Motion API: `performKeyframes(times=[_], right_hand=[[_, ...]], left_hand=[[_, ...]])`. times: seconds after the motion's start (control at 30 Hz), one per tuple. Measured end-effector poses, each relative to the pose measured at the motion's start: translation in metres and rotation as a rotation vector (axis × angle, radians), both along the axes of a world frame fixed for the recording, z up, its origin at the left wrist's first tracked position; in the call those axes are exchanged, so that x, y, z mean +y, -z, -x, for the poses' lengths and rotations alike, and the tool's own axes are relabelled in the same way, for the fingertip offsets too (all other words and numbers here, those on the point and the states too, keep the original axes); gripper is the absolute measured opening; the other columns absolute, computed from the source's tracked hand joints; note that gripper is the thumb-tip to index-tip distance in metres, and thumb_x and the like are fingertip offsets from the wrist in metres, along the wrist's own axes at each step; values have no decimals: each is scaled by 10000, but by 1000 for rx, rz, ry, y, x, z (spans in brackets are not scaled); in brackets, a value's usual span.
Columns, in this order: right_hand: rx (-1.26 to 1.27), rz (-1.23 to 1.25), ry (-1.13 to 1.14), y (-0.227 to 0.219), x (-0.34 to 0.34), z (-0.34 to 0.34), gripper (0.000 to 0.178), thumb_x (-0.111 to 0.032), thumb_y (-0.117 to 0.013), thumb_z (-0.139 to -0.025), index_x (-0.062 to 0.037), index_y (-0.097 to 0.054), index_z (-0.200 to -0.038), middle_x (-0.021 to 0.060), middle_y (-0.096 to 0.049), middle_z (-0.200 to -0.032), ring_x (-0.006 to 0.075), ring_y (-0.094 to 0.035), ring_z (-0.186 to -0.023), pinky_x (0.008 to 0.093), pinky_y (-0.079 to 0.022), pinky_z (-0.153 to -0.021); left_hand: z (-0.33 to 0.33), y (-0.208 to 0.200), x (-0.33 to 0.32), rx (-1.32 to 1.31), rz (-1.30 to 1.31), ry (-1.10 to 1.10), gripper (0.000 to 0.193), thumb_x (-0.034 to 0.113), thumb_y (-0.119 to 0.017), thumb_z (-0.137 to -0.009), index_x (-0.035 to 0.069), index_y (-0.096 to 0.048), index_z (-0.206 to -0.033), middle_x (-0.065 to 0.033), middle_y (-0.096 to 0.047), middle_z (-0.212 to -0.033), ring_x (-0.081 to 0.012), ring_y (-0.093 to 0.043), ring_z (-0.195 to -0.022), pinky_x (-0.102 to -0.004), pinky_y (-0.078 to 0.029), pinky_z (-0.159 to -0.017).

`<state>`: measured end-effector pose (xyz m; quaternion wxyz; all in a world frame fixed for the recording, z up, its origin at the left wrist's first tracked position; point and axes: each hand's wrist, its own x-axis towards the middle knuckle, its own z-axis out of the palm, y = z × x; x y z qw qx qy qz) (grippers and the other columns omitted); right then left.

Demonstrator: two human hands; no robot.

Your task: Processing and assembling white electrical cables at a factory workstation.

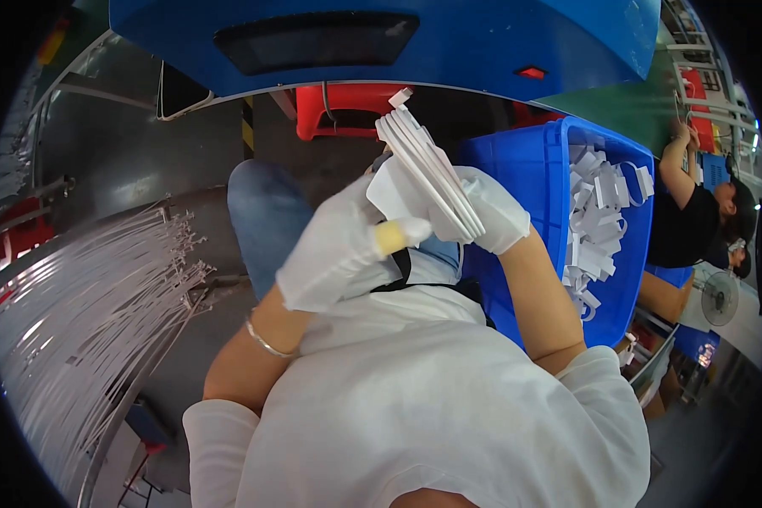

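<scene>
Between my two gloved hands, above my lap, is a white layered bundle [432, 173] with several parallel edges. It slants from upper left to lower right, and a small white plug-like end sticks out at its top. What kind of thing it is, I cannot make out for sure. My left hand [339, 241], in a white glove with yellow tape round the thumb, grips its near left face. From the right, my right hand [491, 210], also gloved in white, closes on the lower end; some of its fingers are hidden behind the bundle.
Right of my legs stands a blue bin [559, 212] holding white strips and loops [599, 220]. A blue machine housing [483, 51] spans the front, with a red stool [347, 110] beneath. Many white cables [85, 313] hang on a rack at left. Another person [694, 203] works far right.
</scene>
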<state>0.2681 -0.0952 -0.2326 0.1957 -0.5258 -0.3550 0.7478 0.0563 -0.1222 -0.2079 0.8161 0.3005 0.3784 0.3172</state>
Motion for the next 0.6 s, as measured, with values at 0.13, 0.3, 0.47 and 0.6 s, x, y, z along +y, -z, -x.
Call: performKeyframes(times=[0.13, 0.3, 0.47, 0.6], right_hand=[[-207, -186, -214, 3, 6, -1, 347, -305, -497, -951, 0, -654, -1004, 35, -655, -816, 80, -603, -705, 199, -475, -631], [-353, -333, -290, -1, -4, 9, 288, -241, -511, -934, -9, -635, -1054, 24, -642, -870, 75, -600, -746, 194, -475, -632], [-318, -249, -328, 8, -6, 4, 260, -152, -464, -950, -17, -595, -1131, 33, -628, -969, 81, -608, -807, 195, -498, -656], [-236, -385, -353, 18, -7, -4, 268, -134, -451, -951, -7, -576, -1152, 37, -622, -1005, 89, -610, -807, 191, -497, -656]], left_hand=[[-24, 4, 2, 14, 23, -145, 585, 75, -745, -757, -10, -471, -1267, -65, -582, -1139, -135, -558, -1028, -272, -451, -894], [-33, 14, 3, -71, 111, -280, 466, 65, -728, -770, -8, -544, -1193, -68, -624, -1061, -125, -599, -953, -255, -488, -818], [-36, 13, -2, -43, 121, -296, 447, 60, -729, -765, -19, -561, -1172, -82, -635, -1047, -137, -614, -938, -265, -500, -804], [-35, 16, -4, 32, 111, -282, 437, 66, -741, -751, -34, -576, -1143, -97, -641, -1032, -142, -623, -916, -266, -510, -781]])
